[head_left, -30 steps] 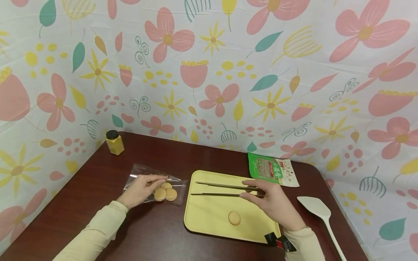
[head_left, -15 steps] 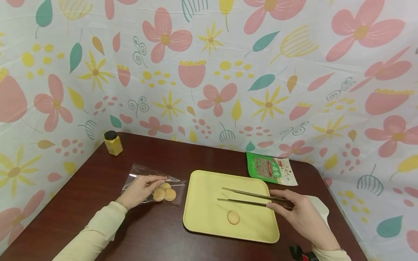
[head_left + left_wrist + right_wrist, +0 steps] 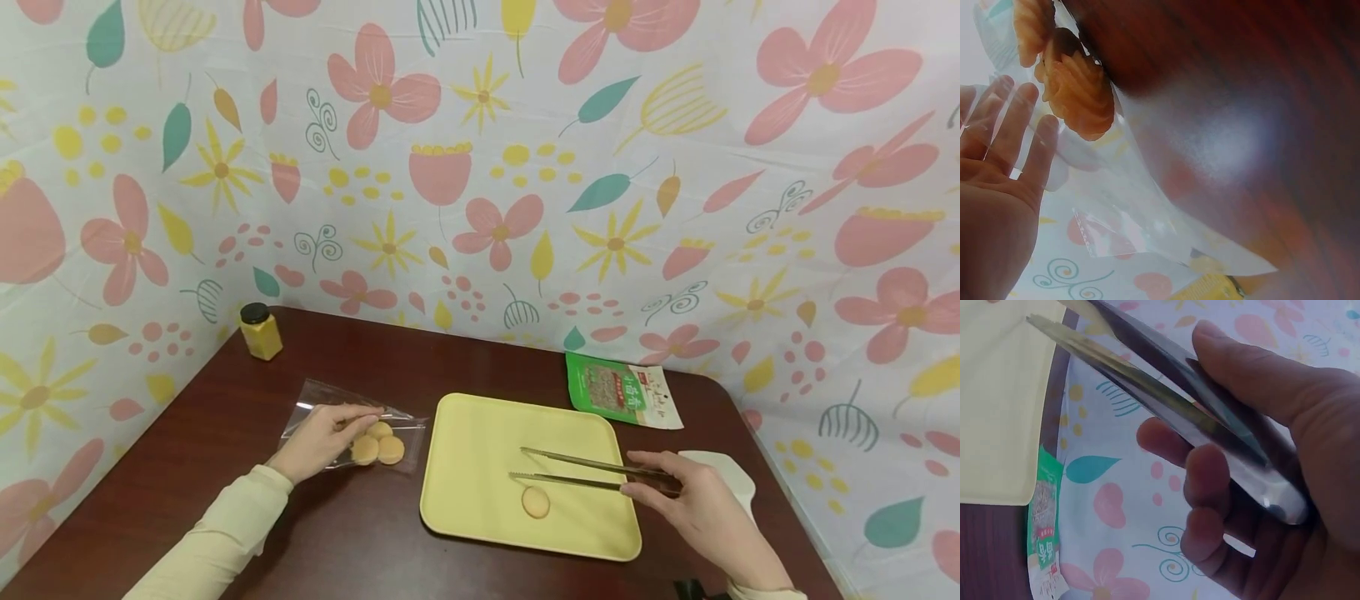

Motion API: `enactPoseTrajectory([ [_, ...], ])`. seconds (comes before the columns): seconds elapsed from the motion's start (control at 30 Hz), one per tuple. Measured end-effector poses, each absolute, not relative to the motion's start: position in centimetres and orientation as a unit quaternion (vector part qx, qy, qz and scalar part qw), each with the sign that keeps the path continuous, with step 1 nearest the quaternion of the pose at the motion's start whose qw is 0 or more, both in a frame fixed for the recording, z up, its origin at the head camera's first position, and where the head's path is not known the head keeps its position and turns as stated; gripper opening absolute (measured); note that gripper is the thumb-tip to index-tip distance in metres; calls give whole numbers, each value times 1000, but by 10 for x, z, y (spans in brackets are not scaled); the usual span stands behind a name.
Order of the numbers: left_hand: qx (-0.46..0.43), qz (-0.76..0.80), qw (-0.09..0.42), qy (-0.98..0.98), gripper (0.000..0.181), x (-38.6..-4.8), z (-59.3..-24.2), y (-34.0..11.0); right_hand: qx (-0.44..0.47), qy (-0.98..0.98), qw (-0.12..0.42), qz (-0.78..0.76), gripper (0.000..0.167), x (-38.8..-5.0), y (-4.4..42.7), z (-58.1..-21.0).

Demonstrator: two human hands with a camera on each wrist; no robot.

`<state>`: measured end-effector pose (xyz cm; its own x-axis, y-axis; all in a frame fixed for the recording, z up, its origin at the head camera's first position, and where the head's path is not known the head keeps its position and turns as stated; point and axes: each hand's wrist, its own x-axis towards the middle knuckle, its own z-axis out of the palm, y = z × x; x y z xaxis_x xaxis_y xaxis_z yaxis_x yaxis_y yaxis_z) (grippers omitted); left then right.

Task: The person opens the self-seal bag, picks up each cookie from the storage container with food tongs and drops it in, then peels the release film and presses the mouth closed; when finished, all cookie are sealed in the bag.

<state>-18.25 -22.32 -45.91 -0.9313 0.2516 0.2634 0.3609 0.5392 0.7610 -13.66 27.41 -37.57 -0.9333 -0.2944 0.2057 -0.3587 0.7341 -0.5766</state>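
Observation:
My left hand pinches the upper film of a clear plastic bag; in the left wrist view the fingers lie behind the film. Several round cookies are in the bag, and a ridged, swirled side of one cookie shows in the left wrist view. My right hand grips metal tongs, their arms spread with nothing between the tips. The tips hang over a yellow tray, just above a single cookie on it.
A black-lidded yellow jar stands at the back left of the dark wooden table. Behind the tray lies a green and white packet. A white spatula is partly hidden by the right hand. Flowered cloth hangs behind the table.
My right hand has drawn the tongs to the right, then slightly down, bringing their tips close to the cookie on the tray. The left hand and the bag have stayed put.

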Motion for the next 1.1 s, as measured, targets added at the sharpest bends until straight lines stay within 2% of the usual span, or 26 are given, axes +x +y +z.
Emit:
enactPoseTrajectory([
  [0.1, -175, -447, 63, -875, 31, -182, -458, -223, 164, -929, 15, 332, 46, -136, 277, -374],
  [0.27, -174, -444, 65, -876, 31, -182, -459, -222, 128, -933, -78, 327, 59, -136, 280, -371],
  [0.4, -172, -446, 61, -876, 31, -182, -459, -222, 126, -947, -121, 271, 53, -135, 284, -372],
  [0.53, -172, -449, 59, -875, 31, -182, -458, -222, 145, -948, -133, 250, 42, -133, 286, -375],
  [0.7, -175, -449, 59, -874, 31, -181, -458, -221, 145, -949, -122, 252, 32, -131, 290, -376],
  [0.97, -173, -449, 56, -875, 31, -182, -456, -222, 123, -963, -83, 225, 46, -126, 297, -375],
  [1.1, -170, -446, 55, -877, 32, -182, -457, -222, 116, -961, -103, 228, 45, -123, 304, -371],
])
